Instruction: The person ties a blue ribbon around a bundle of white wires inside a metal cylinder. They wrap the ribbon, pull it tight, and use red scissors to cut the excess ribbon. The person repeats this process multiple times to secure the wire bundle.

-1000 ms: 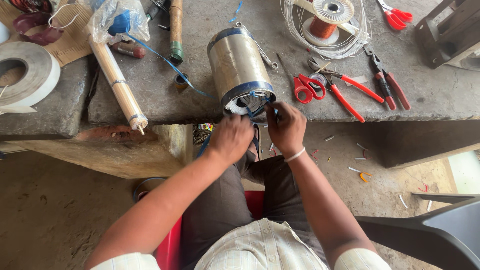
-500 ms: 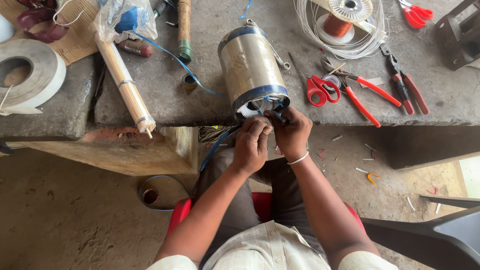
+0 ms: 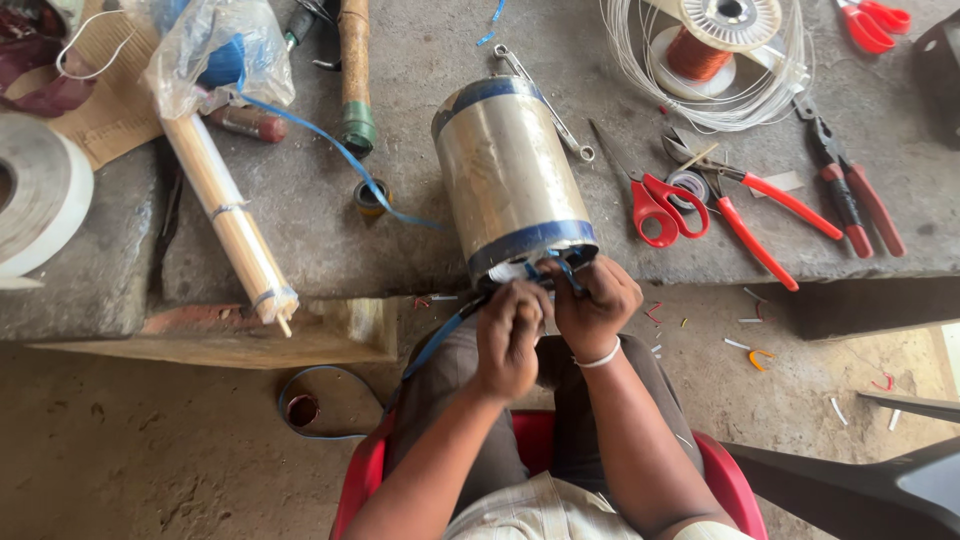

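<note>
Both hands at the near open end of the motor shell (image 3: pixel 510 180), a metal cylinder w/ blue bands lying on its side on the surface (image 3: pixel 420 110), its end overhanging the edge toward the person. Left hand (image 3: pixel 512 335) curled tight, fingers pinching the blue strap (image 3: pixel 440 335) right at the shell's rim; strap runs down-left from the fist to a loop on the floor. Right hand (image 3: pixel 597 305), white band at the wrist, closed on the rim just beside the left, knuckles touching it; what its fingertips pinch is hidden, so its grip can't be told beyond closed. Red scissors (image 3: pixel 655 205) lie just right of the shell, red-handled pliers (image 3: pixel 760 205) next to them, wire coil w/ copper spool (image 3: pixel 715 55) further back. Left of the shell: small ring (image 3: pixel 371 195), stick bundle (image 3: pixel 230 225) reaching over the edge, tape roll (image 3: pixel 35 195) at far left. Person sits on a red chair (image 3: pixel 355 480).
</note>
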A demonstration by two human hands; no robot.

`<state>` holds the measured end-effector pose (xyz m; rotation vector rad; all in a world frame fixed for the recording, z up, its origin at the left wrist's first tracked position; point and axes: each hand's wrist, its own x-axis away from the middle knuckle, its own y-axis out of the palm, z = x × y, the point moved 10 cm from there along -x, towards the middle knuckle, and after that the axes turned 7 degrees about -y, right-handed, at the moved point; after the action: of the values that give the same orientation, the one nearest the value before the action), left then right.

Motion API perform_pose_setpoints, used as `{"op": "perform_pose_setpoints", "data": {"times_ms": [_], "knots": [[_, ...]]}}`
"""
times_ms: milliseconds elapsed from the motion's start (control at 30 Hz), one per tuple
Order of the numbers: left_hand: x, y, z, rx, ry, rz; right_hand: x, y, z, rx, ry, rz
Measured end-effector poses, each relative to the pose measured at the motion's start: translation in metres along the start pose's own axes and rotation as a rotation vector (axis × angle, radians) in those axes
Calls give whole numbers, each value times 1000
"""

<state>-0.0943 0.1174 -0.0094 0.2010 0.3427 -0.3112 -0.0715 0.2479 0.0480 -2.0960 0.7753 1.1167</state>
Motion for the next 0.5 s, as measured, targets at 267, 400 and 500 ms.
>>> {"op": "perform_pose_setpoints", "data": {"times_ms": [267,400,500], "knots": [[13,6,12,-238,254,95,-14,1,-3,-20,-19,-8],[15,4,10,-241,306,124,-16,0,-6,12,-57,3],[15,4,5,-283,302,148,-18,0,-8,16,-68,1]]}}
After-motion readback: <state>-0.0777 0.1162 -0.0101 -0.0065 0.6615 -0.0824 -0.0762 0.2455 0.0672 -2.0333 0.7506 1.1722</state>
